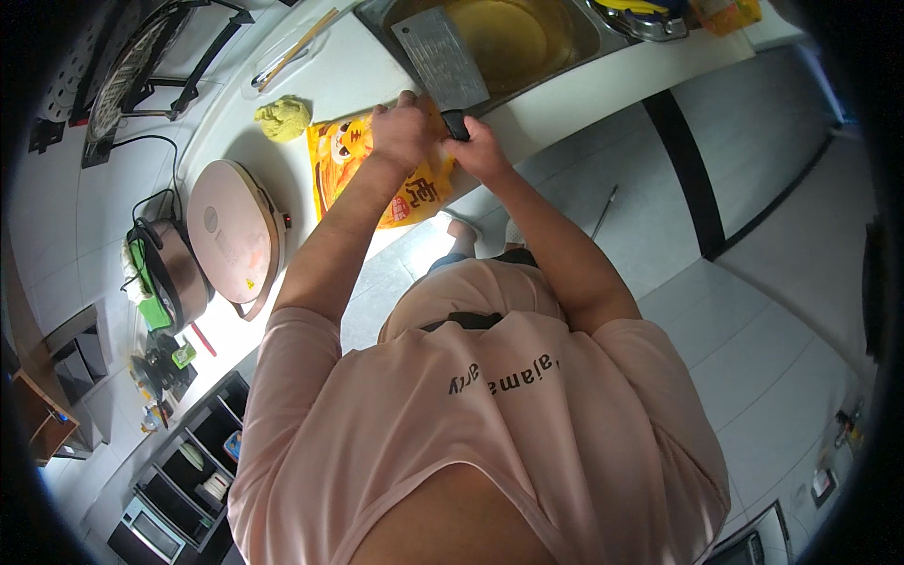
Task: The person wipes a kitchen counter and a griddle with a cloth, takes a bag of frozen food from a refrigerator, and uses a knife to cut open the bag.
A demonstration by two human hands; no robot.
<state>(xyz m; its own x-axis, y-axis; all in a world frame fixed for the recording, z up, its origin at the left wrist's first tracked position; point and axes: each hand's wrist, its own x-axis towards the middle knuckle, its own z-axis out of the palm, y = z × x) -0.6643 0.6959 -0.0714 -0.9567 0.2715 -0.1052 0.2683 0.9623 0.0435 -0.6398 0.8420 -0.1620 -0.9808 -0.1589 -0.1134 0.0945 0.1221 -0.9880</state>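
A yellow-orange plastic food bag [339, 152] with a cartoon tiger and printed writing lies at the counter's front edge. My left hand [402, 131] grips its upper part, fingers curled over the film. In my right hand [484, 152] is the black handle of a cleaver [441, 56]. Its broad metal blade points away from me, flat over the near-left rim of the sink. The right fingers are also close against the bag's right edge; whether they pinch it cannot be made out.
A steel sink [614, 44] holds a yellowish round basin [501, 39]. A crumpled yellow cloth [282, 119], a pink round electric griddle [229, 229] and a rice cooker [180, 272] stand on the white counter [346, 67]. Chopsticks [300, 49] lie in a clear tray at the back.
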